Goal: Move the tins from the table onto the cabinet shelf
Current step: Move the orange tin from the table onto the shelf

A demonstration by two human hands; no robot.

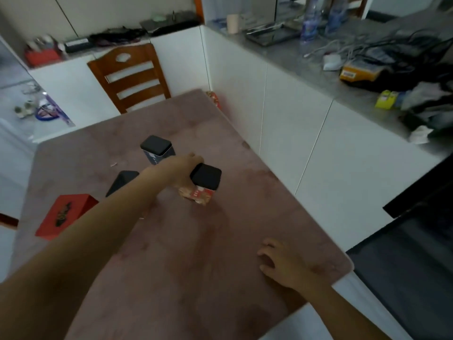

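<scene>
Three black-lidded tins are on the pink table. My left hand is wrapped around the red tin near the table's middle, and the tin leans slightly. A dark blue tin stands upright just behind it. A third tin, dark and tilted, is partly hidden behind my left forearm. My right hand rests flat on the table near its right front corner, fingers spread, holding nothing. The grey top of the white cabinet runs along the right.
A red box lies at the table's left edge. A wooden chair stands behind the table. The cabinet top carries cables, bottles, a tray, a yellow box and cloths. A dark appliance sits at the lower right.
</scene>
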